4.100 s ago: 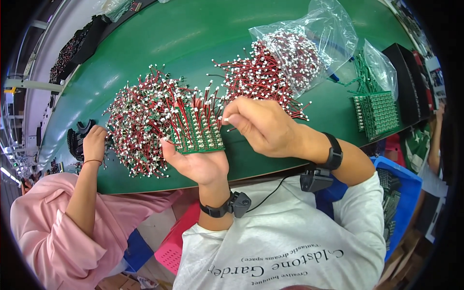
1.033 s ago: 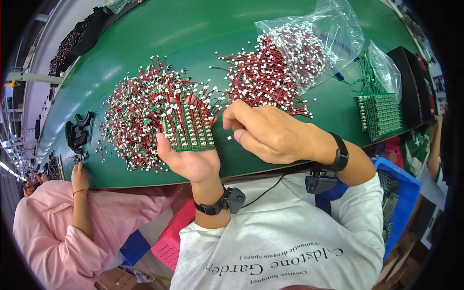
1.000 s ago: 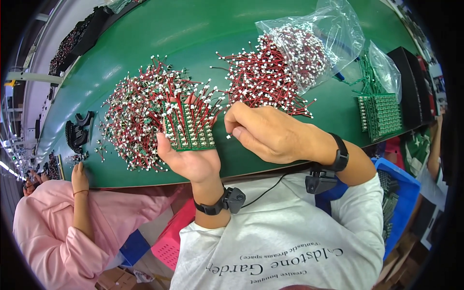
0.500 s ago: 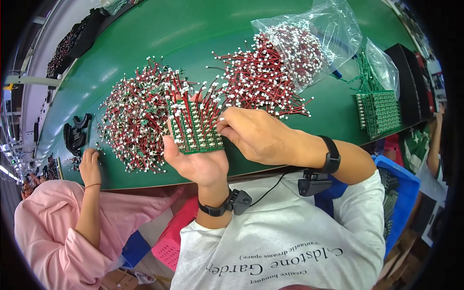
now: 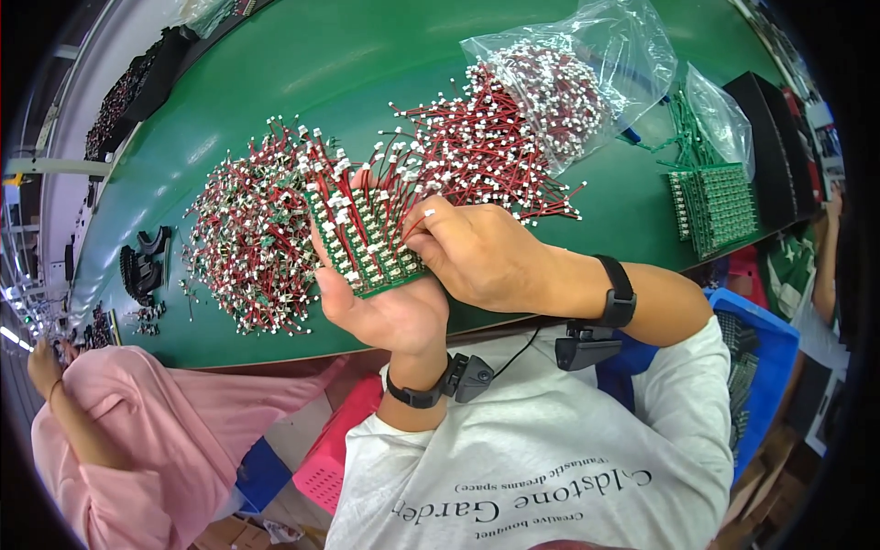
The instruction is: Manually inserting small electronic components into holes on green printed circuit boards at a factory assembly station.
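My left hand (image 5: 390, 319), palm up, supports a green circuit board panel (image 5: 374, 266) with its fingers behind the panel and the thumb at its near left. Rows of small white sockets cover the panel. Red wires with white plugs stand up from its far part. My right hand (image 5: 481, 249) is closed in a pinch at the panel's right edge, on a red wire lead (image 5: 412, 228) with a white plug by the fingertips. Whether the lead's lower end touches a socket is hidden by the fingers.
Left of the panel lies a heap of wired small boards (image 5: 252, 238). Loose red leads (image 5: 486, 137) spill from a clear plastic bag (image 5: 632, 55) beyond. Stacked green panels (image 5: 720, 206) stand right, beside a black box (image 5: 770, 137). A co-worker's pink sleeve (image 5: 137, 412) is at left.
The panel in my left hand has tilted and shifted slightly. My right hand stays at its edge, a lead's white plug now showing above the fingers. The co-worker's hand has moved left.
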### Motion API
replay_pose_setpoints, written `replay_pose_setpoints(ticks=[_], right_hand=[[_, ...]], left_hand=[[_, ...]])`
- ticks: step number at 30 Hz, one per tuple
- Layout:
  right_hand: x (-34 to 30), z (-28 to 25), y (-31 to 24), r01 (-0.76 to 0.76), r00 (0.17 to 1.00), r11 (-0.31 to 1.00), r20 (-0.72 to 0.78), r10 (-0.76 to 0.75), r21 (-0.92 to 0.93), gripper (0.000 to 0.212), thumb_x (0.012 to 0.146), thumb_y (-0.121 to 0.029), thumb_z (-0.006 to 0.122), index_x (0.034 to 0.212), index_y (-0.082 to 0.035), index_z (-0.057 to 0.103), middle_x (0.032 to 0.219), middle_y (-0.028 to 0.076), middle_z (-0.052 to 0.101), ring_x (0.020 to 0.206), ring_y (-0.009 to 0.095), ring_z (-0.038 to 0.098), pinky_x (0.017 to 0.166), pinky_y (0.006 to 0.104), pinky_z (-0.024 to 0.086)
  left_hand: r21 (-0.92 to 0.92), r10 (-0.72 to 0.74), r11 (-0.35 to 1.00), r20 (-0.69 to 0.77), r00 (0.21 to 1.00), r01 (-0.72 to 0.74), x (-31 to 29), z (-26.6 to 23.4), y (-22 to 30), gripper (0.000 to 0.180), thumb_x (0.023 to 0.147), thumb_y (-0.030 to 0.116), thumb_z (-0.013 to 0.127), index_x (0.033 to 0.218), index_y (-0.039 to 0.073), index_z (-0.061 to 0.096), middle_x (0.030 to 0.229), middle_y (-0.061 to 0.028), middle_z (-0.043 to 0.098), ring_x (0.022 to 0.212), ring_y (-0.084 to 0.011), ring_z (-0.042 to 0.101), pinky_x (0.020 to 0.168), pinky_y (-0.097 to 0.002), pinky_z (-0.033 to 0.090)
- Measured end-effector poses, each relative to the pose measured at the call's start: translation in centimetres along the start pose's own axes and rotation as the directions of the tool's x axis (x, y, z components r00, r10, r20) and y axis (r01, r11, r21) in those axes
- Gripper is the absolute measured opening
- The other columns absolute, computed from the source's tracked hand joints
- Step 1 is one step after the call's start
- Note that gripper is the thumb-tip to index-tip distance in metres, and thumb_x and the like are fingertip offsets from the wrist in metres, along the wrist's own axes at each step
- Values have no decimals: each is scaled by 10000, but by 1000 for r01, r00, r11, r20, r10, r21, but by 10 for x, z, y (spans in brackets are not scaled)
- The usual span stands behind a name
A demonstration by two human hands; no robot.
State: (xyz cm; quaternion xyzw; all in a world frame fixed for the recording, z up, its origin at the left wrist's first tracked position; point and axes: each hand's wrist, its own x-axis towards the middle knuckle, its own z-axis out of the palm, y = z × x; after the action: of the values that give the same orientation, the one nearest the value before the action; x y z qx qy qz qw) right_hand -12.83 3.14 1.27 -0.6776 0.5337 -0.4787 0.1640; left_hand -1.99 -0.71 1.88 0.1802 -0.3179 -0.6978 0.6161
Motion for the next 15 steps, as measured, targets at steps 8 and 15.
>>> replay_pose_setpoints(ticks=[8,15], right_hand=[[-1,-3,1,91,995,983,-34,-98,-157,170,853,-33,650,981,9,546,679,149,628,570,343,635,484,417,509],[5,-11,-3,130,991,984,-27,-134,-120,167,836,-49,663,958,-1,560,766,127,650,625,305,655,531,396,533]], left_hand=[[40,13,999,63,998,-16,2,10,-6,685,969,477,383,1473,17,328,1358,-163,522,1176,-280,550,1019,-430,415],[14,-23,1000,49,999,22,2,0,1,705,979,502,367,1477,7,318,1369,-187,512,1202,-292,535,1044,-429,387]])
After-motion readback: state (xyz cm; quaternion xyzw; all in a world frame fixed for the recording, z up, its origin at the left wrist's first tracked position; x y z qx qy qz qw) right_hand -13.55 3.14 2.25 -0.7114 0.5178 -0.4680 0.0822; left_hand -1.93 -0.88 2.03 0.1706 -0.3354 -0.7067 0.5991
